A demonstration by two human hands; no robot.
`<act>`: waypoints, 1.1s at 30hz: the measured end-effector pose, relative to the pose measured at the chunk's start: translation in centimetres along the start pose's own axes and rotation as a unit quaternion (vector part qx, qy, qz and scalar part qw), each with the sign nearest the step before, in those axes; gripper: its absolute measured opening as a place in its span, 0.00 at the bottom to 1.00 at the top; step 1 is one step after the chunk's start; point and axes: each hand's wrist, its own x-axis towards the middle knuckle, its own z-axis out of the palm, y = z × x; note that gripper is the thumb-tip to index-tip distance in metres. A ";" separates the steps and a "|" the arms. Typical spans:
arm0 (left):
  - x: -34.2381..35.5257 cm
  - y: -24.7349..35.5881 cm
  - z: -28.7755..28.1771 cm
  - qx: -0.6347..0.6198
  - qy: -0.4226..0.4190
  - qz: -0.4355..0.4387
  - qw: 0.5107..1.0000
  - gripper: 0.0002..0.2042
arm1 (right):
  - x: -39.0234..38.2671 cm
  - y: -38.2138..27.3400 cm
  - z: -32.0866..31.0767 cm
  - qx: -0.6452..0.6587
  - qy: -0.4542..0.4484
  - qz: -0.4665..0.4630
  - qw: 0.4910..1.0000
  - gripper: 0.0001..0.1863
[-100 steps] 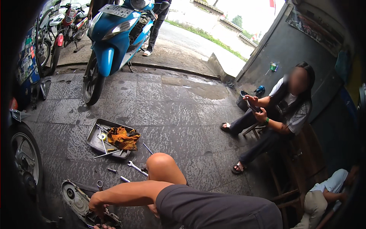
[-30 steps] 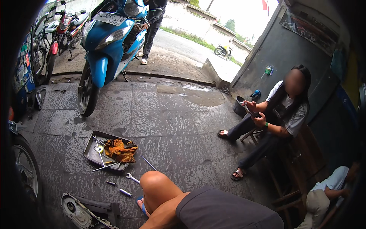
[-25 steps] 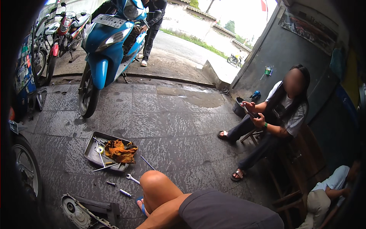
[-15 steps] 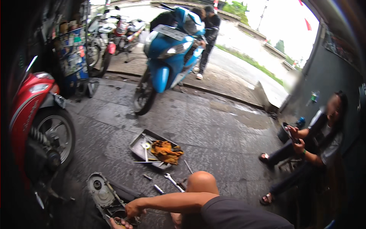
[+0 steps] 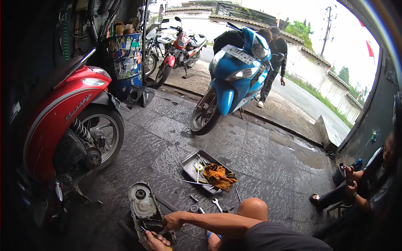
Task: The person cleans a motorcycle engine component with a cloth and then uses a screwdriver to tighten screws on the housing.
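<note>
A long grey metal engine casing [image 5: 143, 203] lies on the dark floor at the lower left, with a round bearing seat at its far end. My right hand [image 5: 173, 220] reaches over its near end, fingers closed around something thin that I cannot make out. Below it, at the casing's near edge, my left hand [image 5: 155, 241] is closed on a slim tool [image 5: 143, 229]. A bluish tip of this tool shows above the fingers, and a bit of yellow shows below them. The fingers hide most of it.
Ahead lies a metal tray [image 5: 189, 162] with tools and an orange-brown rag [image 5: 219, 178]. A wrench [image 5: 217, 205] and a metal ring [image 5: 194, 208] are nearer. A red scooter [image 5: 63, 113] stands left, a blue scooter [image 5: 239, 71] ahead. A person sits right, holding a phone [image 5: 349, 178].
The view has swung left, so the scene sits further right in the picture. Both hands remain at the casing's near end. The person by the blue scooter has lowered an arm.
</note>
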 end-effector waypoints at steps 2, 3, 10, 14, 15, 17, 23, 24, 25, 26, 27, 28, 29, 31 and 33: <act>-0.7 0.6 -0.6 -0.016 -0.006 0.022 1.000 0.19 | -1.7 -1.5 2.0 -0.002 0.038 -0.008 0.999 0.18; -1.0 0.6 0.2 -0.025 -0.013 0.026 0.999 0.18 | -3.0 -1.6 2.4 0.007 0.094 -0.002 0.996 0.20; 0.2 -0.5 -0.1 -0.035 -0.019 0.005 0.999 0.18 | -5.4 -5.1 9.2 0.387 0.126 0.199 0.892 0.25; 1.0 -0.7 -0.4 -0.033 -0.015 0.009 0.999 0.19 | -3.5 -2.6 11.2 0.244 0.221 0.123 0.936 0.22; 1.3 -0.6 -0.6 -0.036 -0.018 0.012 0.999 0.19 | -3.3 -2.1 10.9 0.241 0.223 0.120 0.937 0.22; 1.9 -0.3 -1.1 -0.042 -0.055 -0.046 0.997 0.19 | -3.2 -1.3 10.5 0.231 0.212 0.076 0.946 0.20; 2.9 -0.7 -2.6 -0.027 -0.094 -0.051 0.994 0.21 | -3.5 -3.4 1.1 0.129 0.003 0.025 0.991 0.17; 3.5 -0.9 -2.9 -0.021 -0.105 -0.053 0.993 0.21 | -2.8 -3.6 -0.2 0.092 -0.034 0.022 0.995 0.16; 3.2 -0.7 -2.5 -0.023 -0.108 -0.050 0.993 0.21 | -1.8 -3.5 -1.5 0.043 -0.063 0.040 0.996 0.15; 2.6 -0.4 -2.3 -0.003 -0.115 -0.055 0.992 0.22 | -1.1 -3.3 -2.3 0.027 -0.063 0.080 0.994 0.15; 2.0 -0.1 -2.3 0.017 -0.120 -0.060 0.991 0.22 | -0.2 -3.5 -3.3 0.002 -0.089 0.097 0.991 0.20; 1.6 0.2 -2.1 0.016 -0.121 -0.057 0.991 0.22 | 0.5 -3.6 -4.1 -0.022 -0.114 0.114 0.987 0.25; 1.3 0.5 -2.0 0.034 -0.117 -0.067 0.990 0.23 | 0.9 -3.5 -4.5 -0.023 -0.112 0.113 0.987 0.25; 1.3 0.7 -2.2 0.048 -0.107 -0.073 0.990 0.23 | 1.9 -3.9 -4.9 -0.076 -0.158 0.088 0.981 0.24; 1.5 0.6 -2.3 0.015 -0.091 -0.072 0.993 0.23 | 2.3 -3.6 -4.8 -0.074 -0.151 0.093 0.981 0.23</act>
